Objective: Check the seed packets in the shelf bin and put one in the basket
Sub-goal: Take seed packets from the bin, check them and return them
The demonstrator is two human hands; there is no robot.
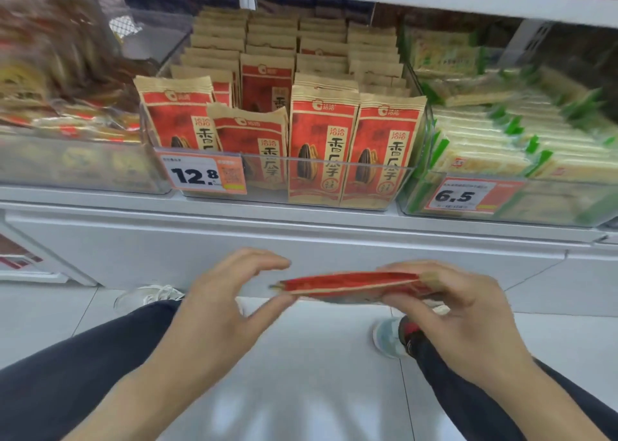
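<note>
Low in the frame's centre, the right hand (468,310) pinches a flat red-and-tan paper seed packet (351,285) edge-on; the left hand (217,303) touches its near end, fingers loosely curled, below the clear plastic shelf bin (334,166).

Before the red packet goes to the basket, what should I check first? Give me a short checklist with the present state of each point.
1. Red and tan paper seed packet out of the clear plastic shelf bin: ok.
2. Right hand has a grip on the packet: ok.
3. Left hand grip: not ok, its thumb only touches the packet's end.
4. Packet's printed face readable: not ok, it is edge-on.
5. Basket located: cannot tell, none in view.
</note>
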